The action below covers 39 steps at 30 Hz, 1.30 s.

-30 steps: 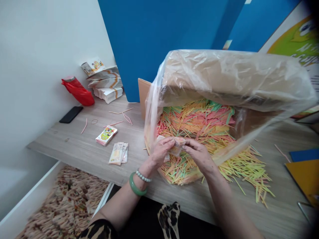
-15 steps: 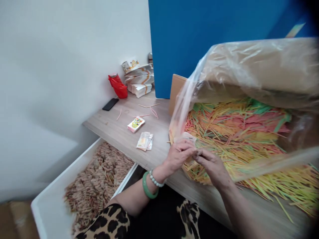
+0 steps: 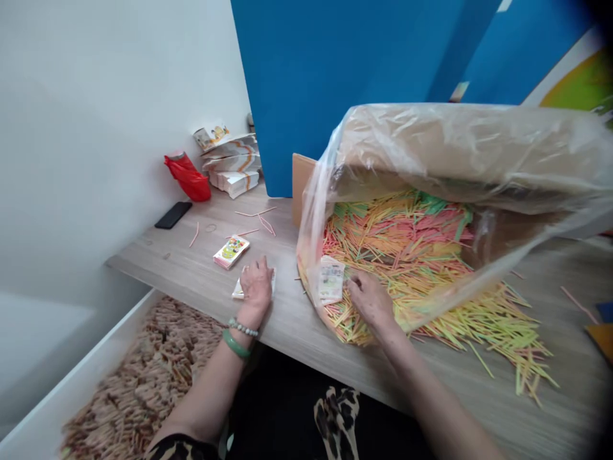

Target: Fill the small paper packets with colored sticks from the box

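Observation:
My left hand [image 3: 256, 284], with a bead bracelet and a green bangle at the wrist, reaches down onto small flat packets [image 3: 238, 292] on the table. Its bent fingers are on a packet and hide most of it. Over the straw pile, my right hand [image 3: 371, 299] has its fingers curled together; what they pinch, if anything, is too small to tell. Just left of it, a pale printed packet [image 3: 331, 281] lies on thin coloured straws [image 3: 397, 255] at the box's mouth. A stack of cards with a colourful picture [image 3: 231, 250] sits beyond my left hand.
A cardboard box lined with clear plastic [image 3: 460, 140] lies open, its straws spilling onto the table [image 3: 306, 338]. Loose pink sticks [image 3: 265, 223], a black phone [image 3: 173, 215], a red bag [image 3: 186, 177] and stacked paper [image 3: 234, 182] are behind. A white bin [image 3: 81, 367] full of small pieces stands below left.
My hands, together over the straws before, are now apart. The left has moved left onto the packets on the table; the right stays at the straws. The view has turned right.

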Available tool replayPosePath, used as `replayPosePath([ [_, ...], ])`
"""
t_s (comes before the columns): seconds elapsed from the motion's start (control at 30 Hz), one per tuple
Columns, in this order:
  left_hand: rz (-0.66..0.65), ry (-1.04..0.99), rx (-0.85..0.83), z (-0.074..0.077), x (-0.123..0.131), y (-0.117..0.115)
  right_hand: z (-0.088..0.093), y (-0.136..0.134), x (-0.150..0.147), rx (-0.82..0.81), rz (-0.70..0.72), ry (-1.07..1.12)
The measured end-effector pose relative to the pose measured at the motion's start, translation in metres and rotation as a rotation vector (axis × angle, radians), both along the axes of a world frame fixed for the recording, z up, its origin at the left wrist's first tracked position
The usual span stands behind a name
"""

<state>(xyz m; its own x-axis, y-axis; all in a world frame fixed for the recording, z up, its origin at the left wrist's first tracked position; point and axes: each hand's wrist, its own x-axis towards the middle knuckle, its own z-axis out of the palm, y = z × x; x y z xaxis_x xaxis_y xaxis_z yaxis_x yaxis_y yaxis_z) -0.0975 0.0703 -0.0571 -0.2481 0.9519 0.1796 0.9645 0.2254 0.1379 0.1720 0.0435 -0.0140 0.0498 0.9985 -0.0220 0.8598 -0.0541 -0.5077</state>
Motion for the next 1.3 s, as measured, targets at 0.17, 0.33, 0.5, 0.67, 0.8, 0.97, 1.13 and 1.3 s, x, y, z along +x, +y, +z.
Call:
replayPosePath([
  [0.17, 0.021, 0.134, -0.019, -0.001, -0.002, -0.003, 0.000, 0.019, -0.021, -0.097, 0.004, -0.249],
  [0.33, 0.028, 0.059, 0.189, 0.014, -0.007, -0.013, -0.004, 0.020, -0.023, -0.079, -0.018, -0.131],
  [0.5, -0.327, -0.334, 0.436, 0.044, 0.036, -0.040, -0.003, 0.013, -0.006, -0.008, -0.049, 0.019],
  [0.67, -0.545, -0.838, 0.323, 0.057, 0.109, -0.035, 0.003, 0.008, 0.023, 0.146, -0.005, 0.565],
  [0.8, -0.565, -1.346, -0.008, 0.051, 0.149, -0.005, 0.005, 0.005, 0.041, 0.100, 0.110, 1.023],
  [0.97, -0.420, -1.747, -0.264, 0.049, 0.172, 0.007, 0.001, 0.003, 0.055, 0.016, 0.036, 1.202],
  [1.13, -0.389, -1.839, -0.367, 0.048, 0.173, 0.004, -0.013, 0.007, 0.059, -0.008, -0.028, 1.277],
  [1.3, -0.310, -1.591, -0.232, 0.029, 0.156, 0.012, -0.038, 0.017, 0.053, 0.000, -0.119, 1.032],
])
